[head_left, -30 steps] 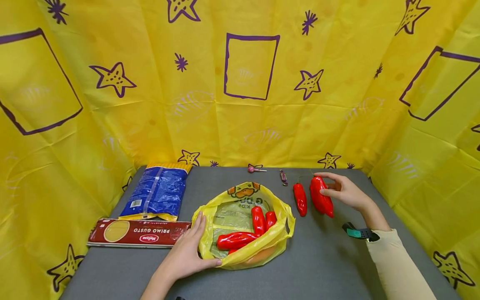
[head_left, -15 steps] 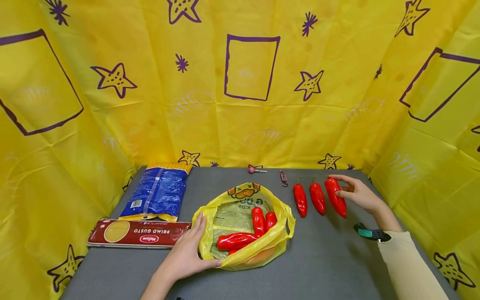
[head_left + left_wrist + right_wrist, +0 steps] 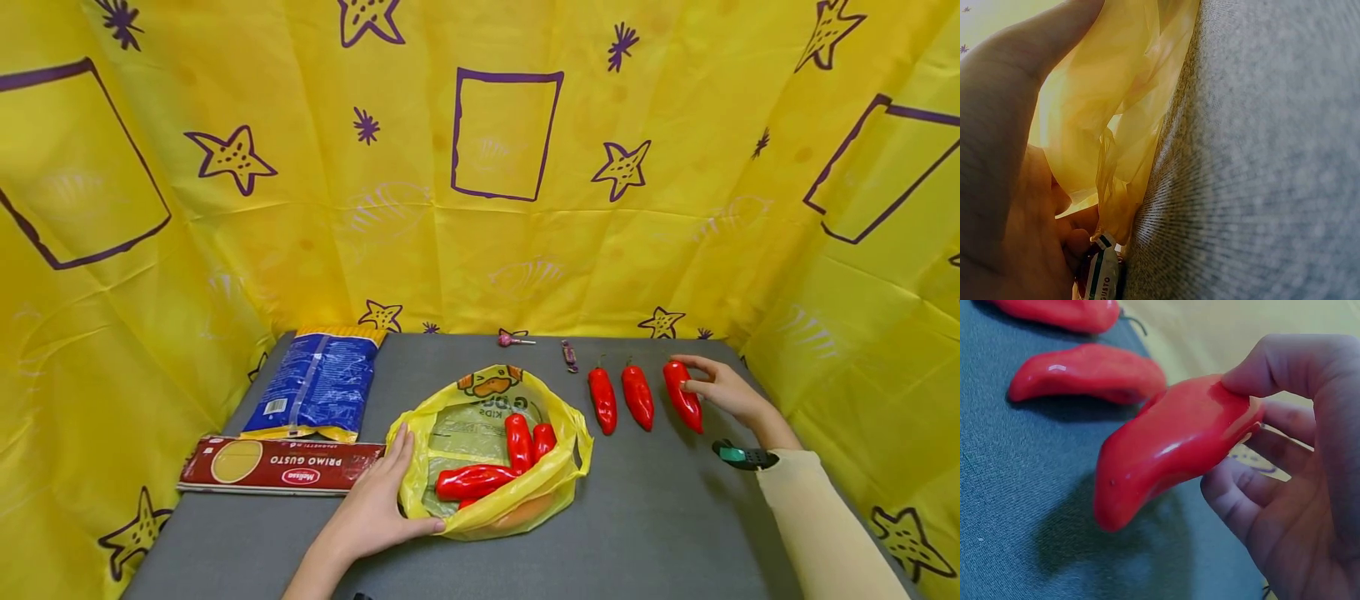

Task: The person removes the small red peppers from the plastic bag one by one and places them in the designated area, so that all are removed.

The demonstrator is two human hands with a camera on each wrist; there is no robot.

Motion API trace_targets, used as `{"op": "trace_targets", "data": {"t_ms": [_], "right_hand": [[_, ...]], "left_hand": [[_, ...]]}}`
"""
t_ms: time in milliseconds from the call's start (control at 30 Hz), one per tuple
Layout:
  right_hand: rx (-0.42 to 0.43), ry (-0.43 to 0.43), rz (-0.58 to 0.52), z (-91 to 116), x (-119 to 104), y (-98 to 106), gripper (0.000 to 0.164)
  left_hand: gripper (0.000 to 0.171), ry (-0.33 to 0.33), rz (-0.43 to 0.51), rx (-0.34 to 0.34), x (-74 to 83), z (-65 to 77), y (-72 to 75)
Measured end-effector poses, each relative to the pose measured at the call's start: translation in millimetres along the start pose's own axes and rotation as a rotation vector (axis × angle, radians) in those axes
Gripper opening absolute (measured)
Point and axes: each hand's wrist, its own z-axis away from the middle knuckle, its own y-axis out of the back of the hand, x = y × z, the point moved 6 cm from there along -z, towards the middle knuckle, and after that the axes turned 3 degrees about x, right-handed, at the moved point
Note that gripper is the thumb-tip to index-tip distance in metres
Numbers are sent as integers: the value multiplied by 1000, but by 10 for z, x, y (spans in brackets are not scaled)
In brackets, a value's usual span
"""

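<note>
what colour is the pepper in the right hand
The pepper in the right hand is glossy red, showing best in the right wrist view.

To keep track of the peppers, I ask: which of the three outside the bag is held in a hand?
The rightmost pepper, pinched by the right hand; the middle pepper and left pepper lie untouched.

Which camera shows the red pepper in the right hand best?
The right wrist view. The red pepper is large and close there, with the right hand holding one end. The head view shows it much smaller, partly covered by the hand. The left wrist view doesn't show it at all.
</note>
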Motion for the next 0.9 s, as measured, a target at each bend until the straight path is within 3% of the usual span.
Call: {"op": "trace_targets", "data": {"t_ms": [467, 900], "right_hand": [[-20, -72, 42, -157, 326, -111, 61], [32, -87, 55, -173, 435, -92, 58]], "left_hand": [[141, 7, 10, 3, 20, 3, 2], [141, 15, 9, 0, 5, -1, -2]]}}
